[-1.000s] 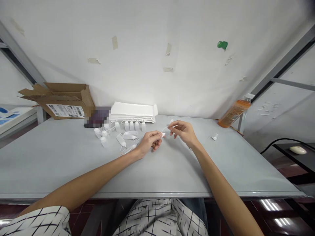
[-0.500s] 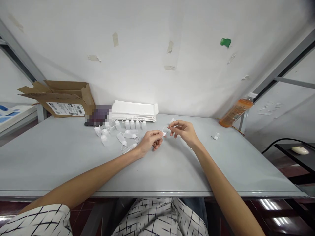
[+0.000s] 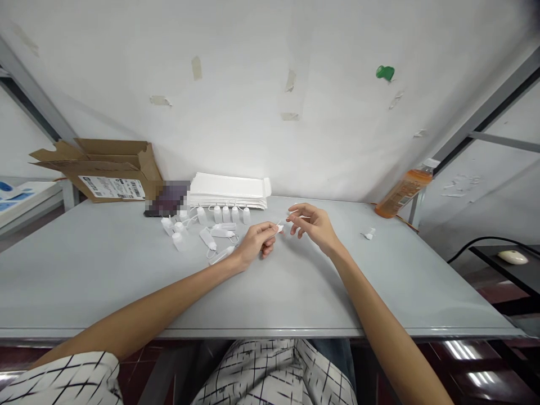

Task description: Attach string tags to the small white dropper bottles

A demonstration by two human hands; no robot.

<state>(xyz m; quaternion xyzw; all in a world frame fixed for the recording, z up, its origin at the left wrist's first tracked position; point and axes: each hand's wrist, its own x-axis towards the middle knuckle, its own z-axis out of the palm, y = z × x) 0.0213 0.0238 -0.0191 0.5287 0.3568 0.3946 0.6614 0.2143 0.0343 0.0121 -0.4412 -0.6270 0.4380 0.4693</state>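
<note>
My left hand (image 3: 258,243) is closed on a small white cap (image 3: 280,228) with a thin piece sticking up from it, just right of the middle of the table. Close on its right, my right hand (image 3: 312,224) hovers with fingers bent and thumb near the index finger; whether anything thin lies between them is too small to tell. Several small white bottles (image 3: 226,214) stand in a row at the left back. Other bottles lie near my left hand, among them a flat one (image 3: 208,239) with a looped cap strap.
White flat packs (image 3: 230,190) lie stacked against the wall. An open cardboard box (image 3: 113,169) and a dark pixelated object (image 3: 167,198) are at the left back. An orange bottle (image 3: 404,193) leans at the right back, with a small white part (image 3: 368,234) in front of it.
The fingers of my right hand have loosened and moved slightly away from the thin white piece at the cap. My left hand keeps its hold.
</note>
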